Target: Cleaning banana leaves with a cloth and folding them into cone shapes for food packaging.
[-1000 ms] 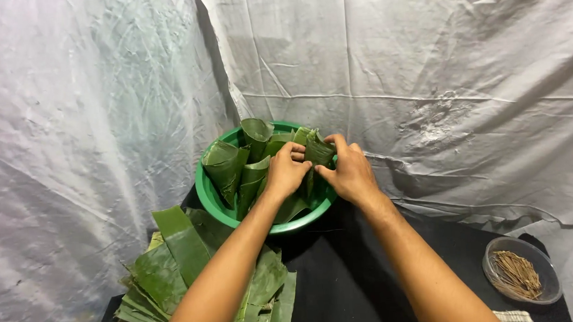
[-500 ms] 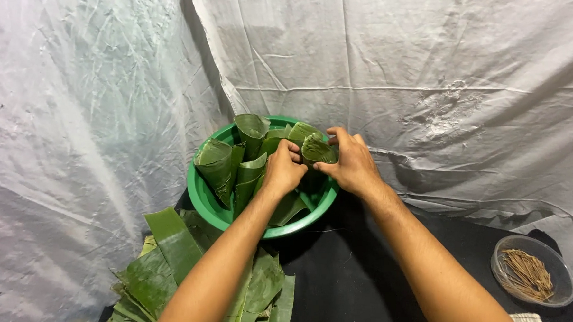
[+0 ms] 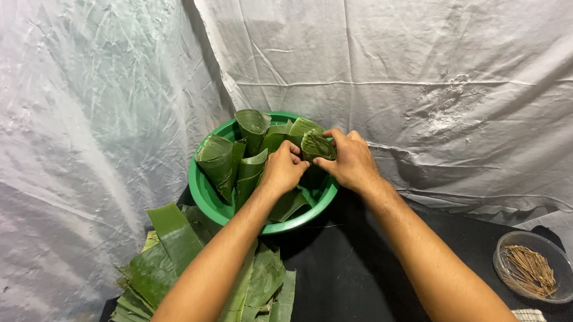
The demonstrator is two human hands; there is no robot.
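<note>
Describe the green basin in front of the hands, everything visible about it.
The green basin is round, looks like smooth plastic, and has a rolled rim. It sits upright on a black cloth against the white sheet backdrop. Folded leaf cones stand inside it, some leaning on the wall. The left hand and right hand reach over its near rim, together gripping one leaf cone. A pile of flat leaves lies just beside it.

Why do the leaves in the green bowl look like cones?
They are rolled, not flat. The leaf cones stand in the green bowl with open mouths up; the flat leaf pile lies spread beside it.
</note>
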